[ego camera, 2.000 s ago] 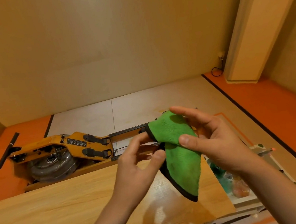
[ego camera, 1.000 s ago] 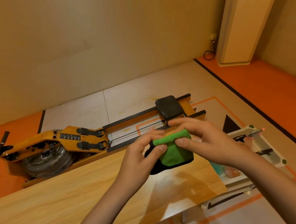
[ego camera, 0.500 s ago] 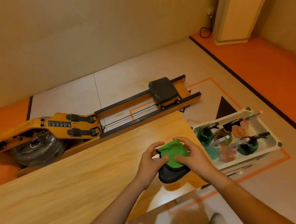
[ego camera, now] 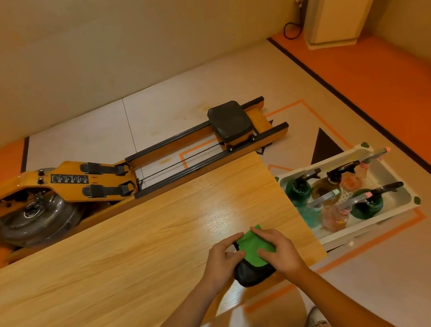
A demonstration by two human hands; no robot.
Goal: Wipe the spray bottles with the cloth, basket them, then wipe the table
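Your left hand [ego camera: 222, 260] and right hand [ego camera: 281, 254] both grasp the folded green cloth [ego camera: 254, 250], fingers and thumbs curled over its sides, and it sits on the wooden table [ego camera: 111, 263] at the near right corner. Just beyond that right end, lower than the tabletop, the white basket [ego camera: 384, 217] holds the spray bottles [ego camera: 365, 202], green, amber and pink ones packed close together. Past the table's far edge, a rowing machine [ego camera: 126, 174] lies along the floor by the wall.

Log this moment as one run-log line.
left hand: holds cloth | right hand: holds cloth | cloth: folded, on table | spray bottles: in basket
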